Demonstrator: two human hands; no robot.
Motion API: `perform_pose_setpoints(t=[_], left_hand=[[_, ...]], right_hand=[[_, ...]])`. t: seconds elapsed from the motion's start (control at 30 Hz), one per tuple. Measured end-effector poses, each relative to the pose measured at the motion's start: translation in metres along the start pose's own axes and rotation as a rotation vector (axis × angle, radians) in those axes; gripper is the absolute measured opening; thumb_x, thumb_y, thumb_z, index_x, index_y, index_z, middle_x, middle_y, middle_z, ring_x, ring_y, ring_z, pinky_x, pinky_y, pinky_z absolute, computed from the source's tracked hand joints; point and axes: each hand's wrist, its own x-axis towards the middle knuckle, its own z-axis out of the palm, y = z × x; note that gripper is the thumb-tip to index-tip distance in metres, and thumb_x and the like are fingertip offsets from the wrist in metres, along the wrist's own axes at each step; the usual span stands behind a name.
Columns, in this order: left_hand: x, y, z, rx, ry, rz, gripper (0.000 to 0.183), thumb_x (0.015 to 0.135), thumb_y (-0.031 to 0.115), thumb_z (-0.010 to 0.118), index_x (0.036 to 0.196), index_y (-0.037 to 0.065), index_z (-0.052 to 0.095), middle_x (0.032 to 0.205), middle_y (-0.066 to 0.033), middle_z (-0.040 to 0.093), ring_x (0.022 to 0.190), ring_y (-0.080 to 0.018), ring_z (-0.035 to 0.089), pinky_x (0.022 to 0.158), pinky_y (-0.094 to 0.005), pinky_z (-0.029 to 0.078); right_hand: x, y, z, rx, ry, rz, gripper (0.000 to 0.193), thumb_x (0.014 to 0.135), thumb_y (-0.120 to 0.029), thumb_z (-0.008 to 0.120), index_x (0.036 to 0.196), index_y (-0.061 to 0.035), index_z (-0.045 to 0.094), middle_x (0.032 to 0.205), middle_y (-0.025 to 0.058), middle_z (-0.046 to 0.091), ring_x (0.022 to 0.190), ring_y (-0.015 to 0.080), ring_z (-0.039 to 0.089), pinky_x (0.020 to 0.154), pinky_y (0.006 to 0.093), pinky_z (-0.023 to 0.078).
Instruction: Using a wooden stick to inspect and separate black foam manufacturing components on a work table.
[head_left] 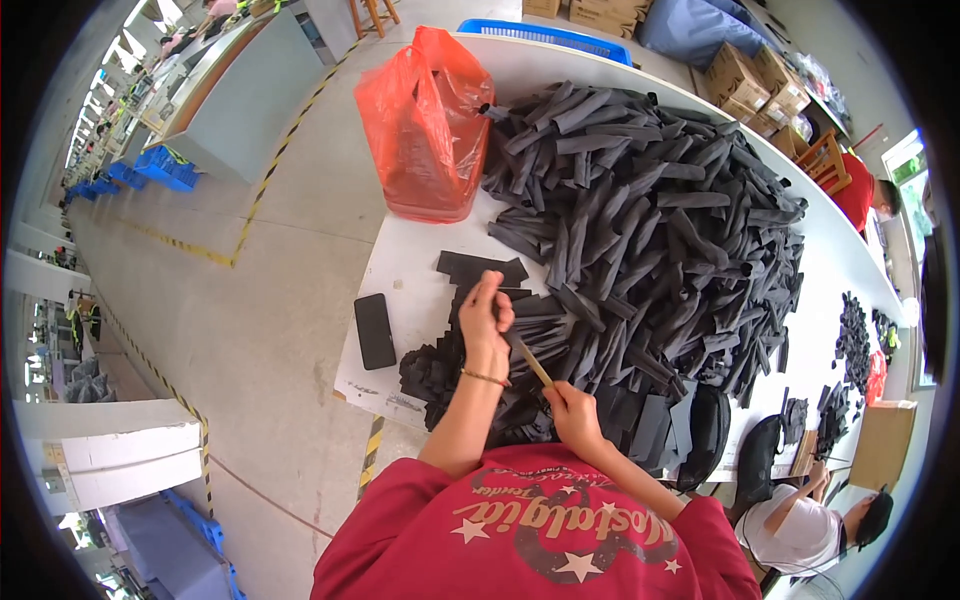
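My left hand (484, 312) is closed above the near-left part of the table, fingers curled. Whatever lies inside them blends with the dark fabric behind. Lower and to the right, my right hand (573, 412) grips a thin tan stick (532, 363). The stick slants up toward my left hand, where its far end is lost against something dark. Flat black fabric pieces (462, 267) lie just beyond my left hand. A large heap of dark grey fabric tubes (640, 220) spreads to the right, and crumpled black pieces (428, 375) sit beside my left forearm.
On the white table (400, 255) a black phone (375, 331) rests near the left edge. An orange-red plastic bag (425, 130) stands at the far left corner. Black pouches (706, 437) lie at right. A person in white (800, 525) works at the lower right.
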Motion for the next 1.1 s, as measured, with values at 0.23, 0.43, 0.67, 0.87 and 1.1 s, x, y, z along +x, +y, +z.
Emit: perform_pose_setpoints(t=[0.23, 0.43, 0.67, 0.87, 1.1], left_hand=[[-0.016, -0.039, 0.009, -0.051, 0.016, -0.255, 0.032, 0.09, 0.032, 0.069, 0.1, 0.002, 0.061, 0.052, 0.0038, 0.044, 0.036, -0.006, 0.031, 0.037, -0.023, 0.021], [-0.023, -0.03, 0.035, -0.088, -0.028, -0.168, 0.047, 0.094, 0.047, 0.057, 0.107, 0.002, 0.058, 0.062, -0.0037, 0.056, 0.045, -0.0155, 0.051, 0.045, -0.0256, 0.04], [-0.003, -0.013, 0.006, -0.087, -0.353, -0.209, 0.037, 0.097, 0.043, 0.054, 0.091, 0.007, 0.058, 0.051, 0.0013, 0.045, 0.035, -0.0097, 0.039, 0.035, -0.0245, 0.03], [-0.012, -0.044, 0.014, -0.131, -0.139, -0.357, 0.032, 0.098, 0.038, 0.053, 0.086, 0.009, 0.059, 0.047, 0.0063, 0.036, 0.033, -0.0053, 0.025, 0.034, -0.0223, 0.019], [-0.025, -0.029, 0.055, -0.127, 0.014, -0.32, 0.036, 0.097, 0.043, 0.054, 0.101, 0.008, 0.059, 0.051, 0.0048, 0.039, 0.036, -0.0074, 0.029, 0.038, -0.0234, 0.024]], right_hand=[[-0.041, -0.001, -0.062, -0.204, -0.062, -0.077, 0.01, 0.088, -0.008, 0.064, 0.087, 0.0011, 0.058, 0.07, 0.0215, 0.059, 0.065, 0.038, 0.062, 0.055, 0.0407, 0.047], [-0.023, -0.021, -0.068, -0.079, -0.055, 0.135, 0.012, 0.091, -0.009, 0.061, 0.088, 0.0029, 0.06, 0.067, 0.0215, 0.058, 0.056, 0.0336, 0.058, 0.051, 0.0365, 0.043], [-0.015, -0.023, -0.053, -0.016, -0.078, 0.07, 0.012, 0.091, -0.008, 0.061, 0.09, 0.0033, 0.062, 0.063, 0.0197, 0.056, 0.051, 0.0278, 0.054, 0.05, 0.0349, 0.043], [-0.036, -0.039, -0.082, -0.025, -0.187, 0.178, 0.01, 0.091, -0.007, 0.06, 0.094, 0.0022, 0.062, 0.066, 0.0205, 0.057, 0.055, 0.0311, 0.057, 0.053, 0.0356, 0.045], [-0.027, -0.028, -0.072, -0.095, -0.057, 0.093, 0.009, 0.091, -0.007, 0.059, 0.092, 0.0022, 0.059, 0.069, 0.0231, 0.058, 0.063, 0.0403, 0.06, 0.053, 0.0402, 0.045]])
